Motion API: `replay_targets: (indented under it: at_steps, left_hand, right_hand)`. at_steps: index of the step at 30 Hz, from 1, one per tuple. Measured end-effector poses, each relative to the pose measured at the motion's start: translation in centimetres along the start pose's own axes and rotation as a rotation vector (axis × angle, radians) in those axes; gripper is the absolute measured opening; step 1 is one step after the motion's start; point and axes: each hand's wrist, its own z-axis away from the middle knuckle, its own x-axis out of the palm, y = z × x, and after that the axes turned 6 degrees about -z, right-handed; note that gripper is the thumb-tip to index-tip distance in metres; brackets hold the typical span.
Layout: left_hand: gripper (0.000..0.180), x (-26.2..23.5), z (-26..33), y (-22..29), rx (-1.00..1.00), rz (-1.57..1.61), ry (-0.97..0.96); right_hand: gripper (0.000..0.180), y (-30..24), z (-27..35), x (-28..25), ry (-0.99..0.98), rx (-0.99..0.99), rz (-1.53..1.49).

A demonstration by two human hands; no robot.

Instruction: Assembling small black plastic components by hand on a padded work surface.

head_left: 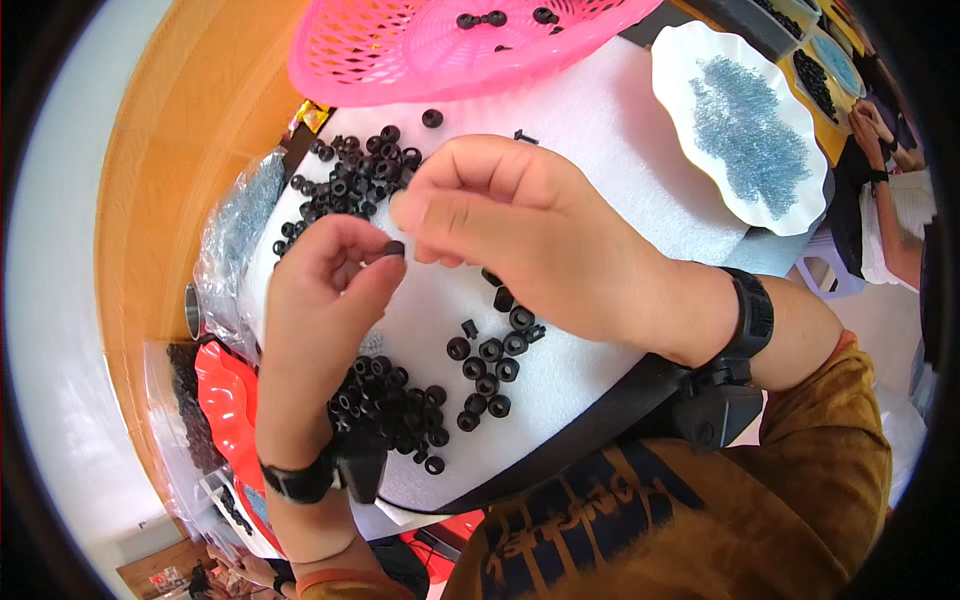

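Both hands are raised close together at the centre of the view. The left hand (325, 285) is curled, thumb and forefinger pinched together at their tips. The right hand (520, 235) is bent inward, fingertips nearly meeting the left's. A black band is worn on each wrist, and brown sleeves are pushed back.

A curved orange wooden desk (150, 200) arcs along the left, bordered by a pale grey floor (50, 300) in bright, even light. A white foam sheet (600, 140) covers the work surface. At the far right sits a pale lilac plastic stool (835, 275), with another person's arm (885, 215) just beyond it.
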Motion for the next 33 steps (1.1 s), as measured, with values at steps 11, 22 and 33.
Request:
replay_targets:
  at_steps: [11,22,33]
  left_hand:
    - [0.025,-0.7,6.6,-2.7,0.037,0.738,0.071]
    - [0.011,-0.2,5.4,-1.7,0.017,0.468,0.087]
    - [0.009,-0.2,4.7,-2.7,0.191,-0.254,0.037]
  right_hand:
    - [0.029,1.3,1.3,1.8,-0.427,-0.086,0.203]
    - [0.025,0.5,0.9,1.4,-0.276,0.266,-0.056]
    - [0.024,-0.5,-0.4,0.3,-0.032,0.299,-0.164]
